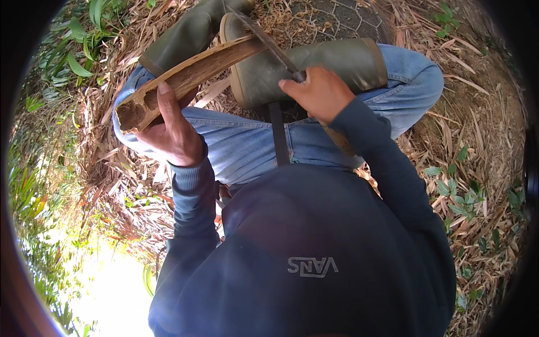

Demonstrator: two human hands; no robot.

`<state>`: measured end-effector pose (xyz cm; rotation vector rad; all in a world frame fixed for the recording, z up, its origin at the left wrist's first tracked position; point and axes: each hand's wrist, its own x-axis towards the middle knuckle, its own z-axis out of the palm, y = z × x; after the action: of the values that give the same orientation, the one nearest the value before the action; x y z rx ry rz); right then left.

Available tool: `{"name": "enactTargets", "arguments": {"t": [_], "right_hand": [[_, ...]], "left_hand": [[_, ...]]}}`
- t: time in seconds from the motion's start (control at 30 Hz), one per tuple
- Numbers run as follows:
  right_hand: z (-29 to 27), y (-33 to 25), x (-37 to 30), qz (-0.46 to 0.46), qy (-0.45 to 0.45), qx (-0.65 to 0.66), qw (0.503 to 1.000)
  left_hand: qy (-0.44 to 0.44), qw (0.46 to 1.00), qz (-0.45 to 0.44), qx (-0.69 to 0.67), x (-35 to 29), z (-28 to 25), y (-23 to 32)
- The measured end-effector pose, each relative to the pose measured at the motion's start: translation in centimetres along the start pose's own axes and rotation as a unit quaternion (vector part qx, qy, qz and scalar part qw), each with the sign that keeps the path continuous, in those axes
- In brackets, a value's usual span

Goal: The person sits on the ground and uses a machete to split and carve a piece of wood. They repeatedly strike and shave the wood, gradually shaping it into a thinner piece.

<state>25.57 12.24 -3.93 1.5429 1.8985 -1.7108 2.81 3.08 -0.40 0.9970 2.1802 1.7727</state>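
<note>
My left hand (175, 133) is closed around the near end of a split bamboo piece (196, 68), its thumb lying along the hollow inner face. The bamboo slants up to the right over my lap, and its near end is dark and hollow. In my right hand (324, 94) is a long knife (270, 44), gripped by its handle. A pale wooden part of that handle (338, 139) shows below the fist. The narrow blade points up and to the left, crossing the bamboo's far end; whether it touches the bamboo I cannot tell.
I sit with bent legs in blue jeans (224, 143) and green rubber boots (320, 70). Wire mesh (342, 19) lies on the ground beyond the boots. Dry leaves (463, 62) cover the soil around me. Green plants (78, 42) grow at the far left, with small ones (463, 196) at right.
</note>
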Motion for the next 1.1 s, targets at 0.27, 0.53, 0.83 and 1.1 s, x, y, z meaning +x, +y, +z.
{"name": "enactTargets", "arguments": {"t": [0.27,0.53,0.83,1.1], "right_hand": [[-0.3,0.1,0.6,-0.009,0.012,-0.01,1.0],[-0.9,-0.8,-0.1,0.041,-0.035,0.005,0.999],[-0.4,0.4,0.7,0.032,-0.019,0.04,0.998],[1.2,-1.0,-1.2,-0.07,0.016,0.019,0.997]], "left_hand": [[-0.024,0.999,-0.002,-0.036,0.5,1.0,1.0],[-0.037,0.999,0.002,0.016,0.4,0.6,0.5],[-0.054,0.998,-0.012,0.034,0.5,1.1,1.4],[-0.046,0.997,-0.054,-0.002,0.7,1.4,1.4]]}}
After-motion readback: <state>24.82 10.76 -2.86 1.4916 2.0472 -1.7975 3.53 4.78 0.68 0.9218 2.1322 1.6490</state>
